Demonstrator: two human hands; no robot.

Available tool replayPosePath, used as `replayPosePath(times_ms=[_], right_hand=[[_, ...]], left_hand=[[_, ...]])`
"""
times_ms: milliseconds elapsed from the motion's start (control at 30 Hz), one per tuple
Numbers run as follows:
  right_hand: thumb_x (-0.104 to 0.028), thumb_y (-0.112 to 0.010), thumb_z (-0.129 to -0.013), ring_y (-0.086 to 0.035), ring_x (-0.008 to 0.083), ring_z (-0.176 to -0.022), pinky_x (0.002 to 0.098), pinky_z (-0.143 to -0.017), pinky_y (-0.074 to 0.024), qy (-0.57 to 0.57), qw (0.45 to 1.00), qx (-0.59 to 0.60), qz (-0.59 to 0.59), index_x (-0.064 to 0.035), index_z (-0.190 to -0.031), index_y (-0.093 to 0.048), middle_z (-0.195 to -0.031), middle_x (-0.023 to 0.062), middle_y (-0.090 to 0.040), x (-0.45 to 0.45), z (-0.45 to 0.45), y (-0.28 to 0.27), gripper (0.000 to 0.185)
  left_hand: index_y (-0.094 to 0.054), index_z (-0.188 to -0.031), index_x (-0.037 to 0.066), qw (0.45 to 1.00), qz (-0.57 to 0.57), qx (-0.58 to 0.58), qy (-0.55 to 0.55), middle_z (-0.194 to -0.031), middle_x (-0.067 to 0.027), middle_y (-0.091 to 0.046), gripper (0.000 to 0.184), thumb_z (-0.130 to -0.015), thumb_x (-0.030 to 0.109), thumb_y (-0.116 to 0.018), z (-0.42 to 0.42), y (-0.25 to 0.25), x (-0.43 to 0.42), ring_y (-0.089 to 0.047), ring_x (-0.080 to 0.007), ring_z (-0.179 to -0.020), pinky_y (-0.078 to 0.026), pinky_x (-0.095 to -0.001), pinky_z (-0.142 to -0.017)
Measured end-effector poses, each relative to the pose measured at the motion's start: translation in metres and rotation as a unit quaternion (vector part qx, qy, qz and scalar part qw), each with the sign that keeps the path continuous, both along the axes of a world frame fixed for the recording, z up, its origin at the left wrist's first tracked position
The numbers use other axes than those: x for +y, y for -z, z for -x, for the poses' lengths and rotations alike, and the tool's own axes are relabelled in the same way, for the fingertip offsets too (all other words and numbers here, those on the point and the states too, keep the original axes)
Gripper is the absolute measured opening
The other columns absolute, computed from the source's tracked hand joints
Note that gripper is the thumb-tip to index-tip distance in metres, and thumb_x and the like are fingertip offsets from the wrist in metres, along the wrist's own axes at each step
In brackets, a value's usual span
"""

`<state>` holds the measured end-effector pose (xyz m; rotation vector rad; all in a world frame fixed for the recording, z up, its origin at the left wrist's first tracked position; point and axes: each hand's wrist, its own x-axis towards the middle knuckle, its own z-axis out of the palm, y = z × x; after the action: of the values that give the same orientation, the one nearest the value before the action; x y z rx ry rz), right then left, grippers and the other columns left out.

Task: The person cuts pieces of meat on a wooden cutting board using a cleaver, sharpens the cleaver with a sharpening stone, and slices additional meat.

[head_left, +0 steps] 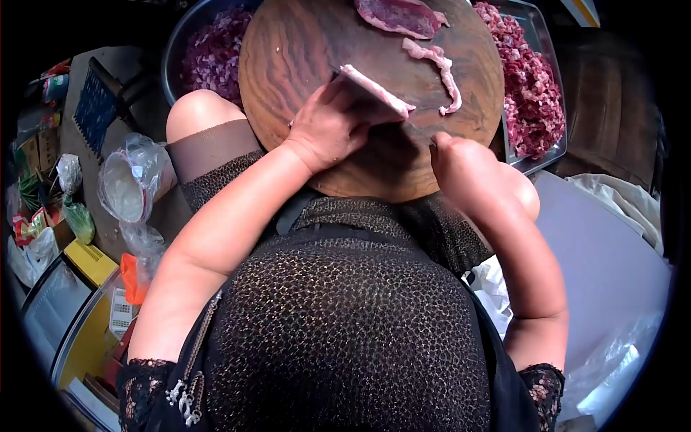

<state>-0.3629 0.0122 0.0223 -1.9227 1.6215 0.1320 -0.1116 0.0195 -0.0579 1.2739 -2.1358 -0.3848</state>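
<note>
On the round wooden chopping board, my left hand grips a slab of meat tilted up on edge, with a pale fatty strip along its top. My right hand is a closed fist at the board's right front edge. A thin dark blade, seen nearly edge-on, runs from that fist toward the slab; the knife's handle is hidden in the fingers. Right of the slab lies a pale trimmed strip of fat. Farther back rests a flat dark-pink piece of meat.
Chopped meat fills a metal bowl left of the board. More chopped meat fills a clear tray on the right. A plastic-lined bucket stands at left, near a yellow box. A pale grey surface lies at right.
</note>
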Motion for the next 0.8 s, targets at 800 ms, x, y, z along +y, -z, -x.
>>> replayPosePath(times_ms=[800], right_hand=[[-0.024, -0.056, -0.089, -0.064, 0.0433, -0.084, 0.0502, -0.078, -0.0503, 0.056, 0.99, -0.066, 0.108, 0.001, -0.096, -0.064, -0.085, 0.0259, -0.066, -0.035, -0.029, 0.009, 0.027]], left_hand=[[-0.068, -0.11, 0.012, 0.998, 0.048, -0.041, 0.01, -0.119, -0.0125, -0.056, 0.036, -0.074, 0.015, -0.071, -0.006, 0.01, 0.015, -0.056, -0.0327, -0.11, -0.048, -0.0417, -0.095]])
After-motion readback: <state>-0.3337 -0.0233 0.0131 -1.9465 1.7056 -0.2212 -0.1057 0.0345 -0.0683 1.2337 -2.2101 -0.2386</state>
